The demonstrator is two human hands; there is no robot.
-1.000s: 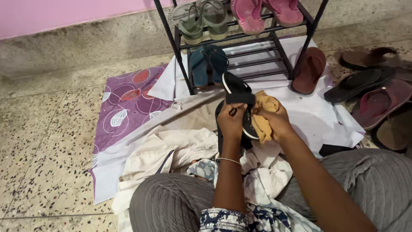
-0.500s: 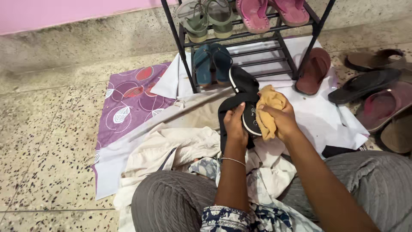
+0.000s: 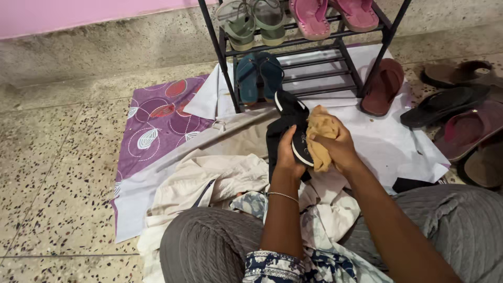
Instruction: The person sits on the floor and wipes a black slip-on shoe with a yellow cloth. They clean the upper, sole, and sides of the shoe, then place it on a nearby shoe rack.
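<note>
Gripping a black sandal from below, the left hand holds it up in front of the black shoe rack, over the pale cloths on the floor. The right hand is closed around a bunched tan cloth, pressing it against the sandal's sole. Teal sandals stand on the rack's lowest shelf just behind

Black sandal with a white edge, mustard-yellow cloth, purple sheet printed with red and white leaf ovals – teal sandals, pink pair, sage-green pair on a black rack – grey speckled floor
</note>
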